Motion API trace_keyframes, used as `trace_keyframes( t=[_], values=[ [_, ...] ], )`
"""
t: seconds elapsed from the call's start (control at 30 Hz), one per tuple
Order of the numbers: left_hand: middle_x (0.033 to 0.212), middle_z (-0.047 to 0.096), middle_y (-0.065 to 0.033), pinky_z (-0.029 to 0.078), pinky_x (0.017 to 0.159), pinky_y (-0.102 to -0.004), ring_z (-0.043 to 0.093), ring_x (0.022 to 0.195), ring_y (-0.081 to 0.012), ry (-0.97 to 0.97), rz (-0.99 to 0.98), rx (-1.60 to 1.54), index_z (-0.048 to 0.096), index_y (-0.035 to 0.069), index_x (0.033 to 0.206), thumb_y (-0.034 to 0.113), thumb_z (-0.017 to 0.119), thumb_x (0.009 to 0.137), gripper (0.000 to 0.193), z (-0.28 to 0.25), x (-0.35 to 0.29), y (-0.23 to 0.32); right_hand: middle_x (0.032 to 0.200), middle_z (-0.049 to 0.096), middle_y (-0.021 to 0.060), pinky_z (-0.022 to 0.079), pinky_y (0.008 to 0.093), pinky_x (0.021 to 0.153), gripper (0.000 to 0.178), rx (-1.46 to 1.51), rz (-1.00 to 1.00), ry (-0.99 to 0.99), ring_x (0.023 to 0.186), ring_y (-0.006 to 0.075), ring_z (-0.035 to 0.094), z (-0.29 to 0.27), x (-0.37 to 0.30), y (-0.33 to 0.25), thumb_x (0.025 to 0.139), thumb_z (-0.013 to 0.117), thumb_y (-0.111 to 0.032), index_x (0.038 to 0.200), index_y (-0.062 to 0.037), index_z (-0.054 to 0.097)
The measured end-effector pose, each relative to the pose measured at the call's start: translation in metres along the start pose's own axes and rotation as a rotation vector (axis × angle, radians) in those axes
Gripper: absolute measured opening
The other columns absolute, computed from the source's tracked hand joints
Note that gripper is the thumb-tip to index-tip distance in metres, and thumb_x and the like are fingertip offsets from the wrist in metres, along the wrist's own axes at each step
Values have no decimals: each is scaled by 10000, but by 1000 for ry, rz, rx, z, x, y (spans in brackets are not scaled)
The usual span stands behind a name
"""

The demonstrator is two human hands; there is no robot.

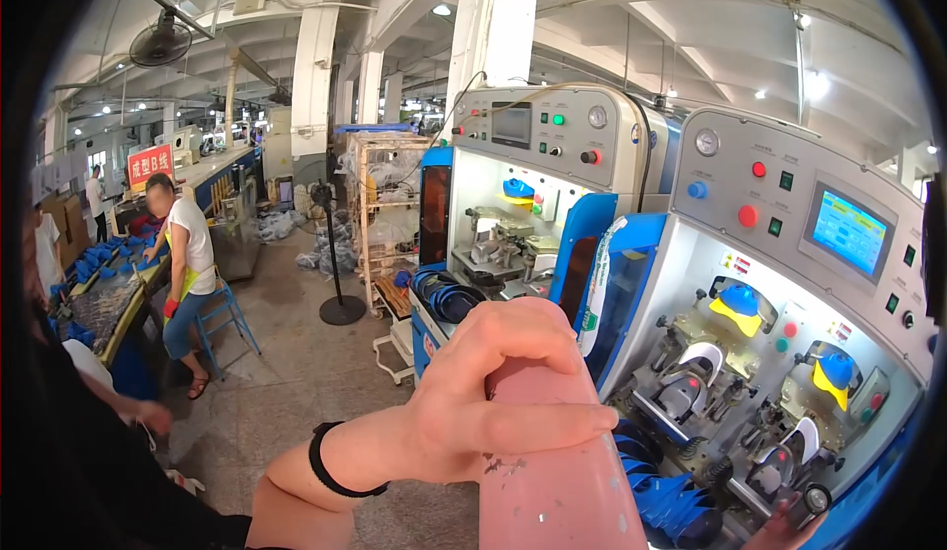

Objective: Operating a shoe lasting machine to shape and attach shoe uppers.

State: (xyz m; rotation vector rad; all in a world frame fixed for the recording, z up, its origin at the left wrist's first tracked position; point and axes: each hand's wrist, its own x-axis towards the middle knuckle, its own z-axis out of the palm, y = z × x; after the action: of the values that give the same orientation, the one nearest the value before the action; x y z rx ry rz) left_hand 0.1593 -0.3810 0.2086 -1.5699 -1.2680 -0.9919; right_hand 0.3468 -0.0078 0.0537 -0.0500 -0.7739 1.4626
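Observation:
My left hand (pixel 493 392), with a black band at the wrist, comes in from the lower left. Its fingers curl over the rounded top of a smooth pink piece (pixel 557 496) with a scuffed, chipped surface; I cannot make out its kind. The thumb lies along the side facing me. The piece stands close in front of me, its lower end cut off by the picture's edge. At the lower right, a dim skin-toned shape (pixel 789 528) may be part of my right hand; its fingers do not show clearly. Behind the pink piece lie several stacked blue shoe parts (pixel 671 501).
Two blue-and-grey machines stand ahead and right; the nearer has a lit control screen (pixel 846 231) and blue-and-yellow moulds (pixel 738 308). Farther left are a wire rack (pixel 390 195), a stand fan (pixel 335 254), and a person (pixel 187 244) on a blue stool beside a work line.

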Motion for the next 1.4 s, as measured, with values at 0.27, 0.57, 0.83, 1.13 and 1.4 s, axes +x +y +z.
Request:
trace_keyframes(
  t=[0.27,0.57,0.83,1.13,1.4],
  values=[
    [1112,503,-94,469,778,-383,553,925,-274,4,48,2,714,125,1112,29,751,720,405,6,3,-8,1180,653,126,497,409,826,458,-25,3,6,1021,288,620,-2,0,0,995,489,-434,1200,-42,607],
    [1104,509,-95,470,787,-382,550,929,-266,10,16,-25,713,129,1117,32,761,718,413,14,3,-7,1206,642,126,489,400,813,461,-23,-9,-42,1016,281,603,2,0,-2,997,481,-426,1222,-41,600],
    [1099,516,-96,474,793,-385,552,917,-265,8,4,-32,716,126,1104,48,774,709,406,15,8,-6,1238,634,133,473,417,872,473,-15,-2,-9,1078,289,593,5,1,-2,997,483,-416,1252,-32,589],
    [1087,522,-87,465,817,-382,559,921,-264,31,51,-34,712,140,1100,65,778,714,399,13,9,-12,1264,616,140,466,440,945,471,2,10,-59,1141,298,581,-5,1,1,997,481,-395,1265,-20,576],
    [1087,526,-79,459,828,-382,557,947,-264,27,49,-14,712,156,1111,67,781,710,416,12,7,-12,1257,613,135,472,444,948,447,-23,6,7,1140,298,582,-5,0,5,995,481,-380,1248,-25,580]
  ],
)
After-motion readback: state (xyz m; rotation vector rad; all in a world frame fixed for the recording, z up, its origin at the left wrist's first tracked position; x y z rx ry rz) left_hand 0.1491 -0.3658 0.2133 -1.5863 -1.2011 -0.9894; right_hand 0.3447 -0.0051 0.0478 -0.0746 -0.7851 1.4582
